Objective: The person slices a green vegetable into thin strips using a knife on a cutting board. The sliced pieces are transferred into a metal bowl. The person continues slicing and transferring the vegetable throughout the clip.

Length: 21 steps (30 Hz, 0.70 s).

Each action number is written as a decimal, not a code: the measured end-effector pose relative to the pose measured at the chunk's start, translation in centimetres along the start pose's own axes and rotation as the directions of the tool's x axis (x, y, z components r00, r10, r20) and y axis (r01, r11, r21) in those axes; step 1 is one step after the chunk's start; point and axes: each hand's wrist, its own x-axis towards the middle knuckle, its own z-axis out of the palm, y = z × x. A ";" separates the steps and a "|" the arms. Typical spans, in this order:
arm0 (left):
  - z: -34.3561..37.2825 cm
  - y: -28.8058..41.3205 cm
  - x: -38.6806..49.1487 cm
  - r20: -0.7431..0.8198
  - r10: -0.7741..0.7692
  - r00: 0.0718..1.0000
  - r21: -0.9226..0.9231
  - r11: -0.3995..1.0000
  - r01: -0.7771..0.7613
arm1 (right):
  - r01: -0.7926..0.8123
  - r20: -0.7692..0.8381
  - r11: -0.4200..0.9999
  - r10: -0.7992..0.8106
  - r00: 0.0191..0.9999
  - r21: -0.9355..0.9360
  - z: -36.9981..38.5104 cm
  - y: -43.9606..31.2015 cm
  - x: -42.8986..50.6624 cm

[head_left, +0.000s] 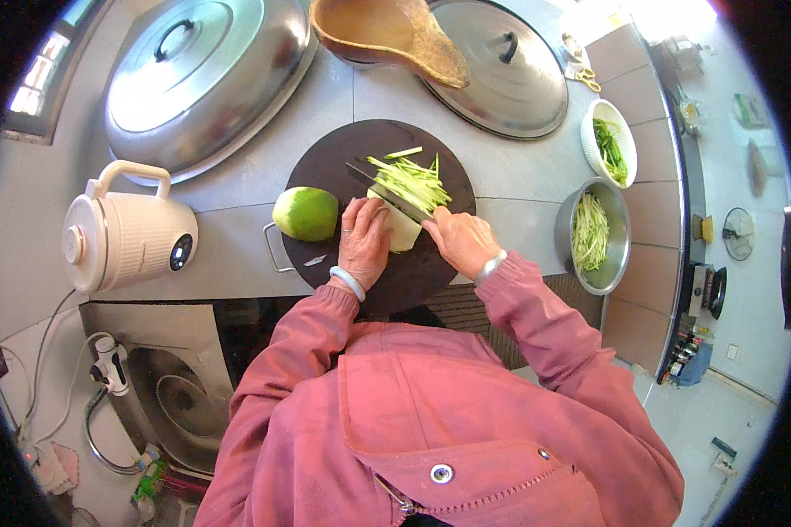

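Observation:
My right hand [465,240] grips a kitchen knife [405,203], its dark blade lying slantwise over the round dark cutting board [428,277]. Under my left hand [364,244] is a pale cut piece of a green gourd-like vegetable [402,229], pressed to the board beside the blade. My fingertips there are bent close to the knife. On the blade's far side lies a heap of light green shreds [414,179]. A whole rounded green vegetable [306,213] rests at the board's left edge, near a small whitish scrap [315,261].
A steel bowl of shreds [563,244] and a white basket of green strips [588,141] stand at right. Behind are a large domed lid [237,85], a gourd ladle [382,33] and a flat lid [507,85]. At left are an electric kettle [128,237] and a sink [178,395].

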 end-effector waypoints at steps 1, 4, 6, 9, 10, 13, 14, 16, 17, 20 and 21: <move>0.0 -0.1 0.0 0.011 0.001 1.000 -0.004 1.000 -0.001 | -0.004 0.012 1.000 0.004 1.000 -0.004 -0.5 0.0 -0.5; 0.0 -0.3 -0.1 0.014 0.002 1.000 -0.018 1.000 -0.002 | -0.014 0.087 0.998 0.019 0.996 -0.064 -0.7 0.2 -1.5; -0.1 -0.3 -0.1 0.021 -0.013 1.000 -0.026 1.000 0.013 | -0.039 0.076 0.998 0.043 0.996 -0.047 0.4 0.1 -1.4; -0.1 -0.2 -0.1 0.038 -0.035 0.999 -0.030 0.999 0.036 | -0.093 -0.001 0.996 0.093 0.996 0.000 3.2 -1.0 -0.2; -0.2 -0.1 -0.1 0.034 -0.040 0.999 -0.019 0.999 0.040 | -0.101 -0.002 0.995 0.101 0.995 0.004 3.6 -1.2 0.1; -0.2 -0.1 0.0 0.041 -0.055 0.998 -0.029 0.998 0.056 | -0.056 -0.010 0.998 0.057 0.998 0.022 3.1 -0.8 0.5; -0.2 -0.1 0.0 0.034 -0.053 0.998 -0.026 0.998 0.054 | -0.031 -0.004 0.999 0.031 1.000 0.013 2.3 -0.3 0.6; -0.2 -0.1 -0.1 0.019 -0.052 0.998 -0.025 0.998 0.052 | 0.039 -0.016 0.998 -0.038 0.999 0.039 0.9 0.5 0.0; -0.2 -0.1 -0.2 0.022 -0.057 0.998 -0.030 0.998 0.057 | -0.020 0.067 1.000 0.019 0.998 0.012 0.6 0.6 -0.4; -0.1 -0.1 -0.3 0.037 -0.075 0.996 -0.058 0.995 0.077 | -0.042 0.046 0.999 0.042 0.998 0.016 1.1 0.1 -1.0; -0.2 -0.1 -0.3 0.033 -0.065 0.997 -0.047 0.997 0.067 | -0.066 0.056 0.998 0.065 0.996 0.021 1.9 -0.5 -0.9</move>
